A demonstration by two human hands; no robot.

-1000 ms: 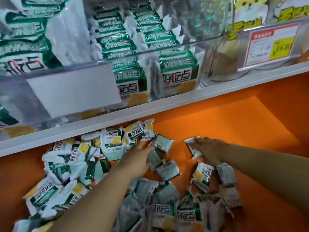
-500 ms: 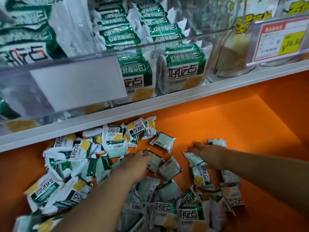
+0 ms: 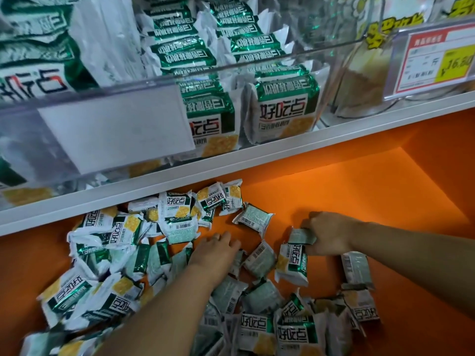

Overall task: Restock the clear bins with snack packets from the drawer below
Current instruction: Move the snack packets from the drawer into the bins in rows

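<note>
1. The orange drawer (image 3: 359,181) is open at the bottom of the view. Lots of green and white snack packets (image 3: 177,214) lie in it in a messy heap. Most of them are on the left side and in the middle.
2. The right hand (image 3: 331,233) reaches in from the right. Its thumb and fingers pinch one grey-green packet (image 3: 299,236) by its end. This packet is low in the drawer, touching or just above a yellow-fronted packet (image 3: 291,263) that lies flat.
3. The left hand (image 3: 216,249) reaches in from the bottom, palm down, on the middle of the heap. Its fingertips bend down onto the packets. The hand hides what is under it, so I cannot tell if it is holding one or only touching.
4. A white shelf edge (image 3: 334,129) runs across above the drawer. A clear bin (image 3: 295,59) sits on it.
5. The bin has the same kind of snacks in it. These standing packets (image 3: 285,109) are lined up in rows, one behind the other, and the front ones press against the clear wall.
6. A blank white label (image 3: 115,132) is stuck on the front of the bin, on the left.
7. A red, white and yellow price tag (image 3: 434,60) hangs on the next bin, at the far right.
</note>
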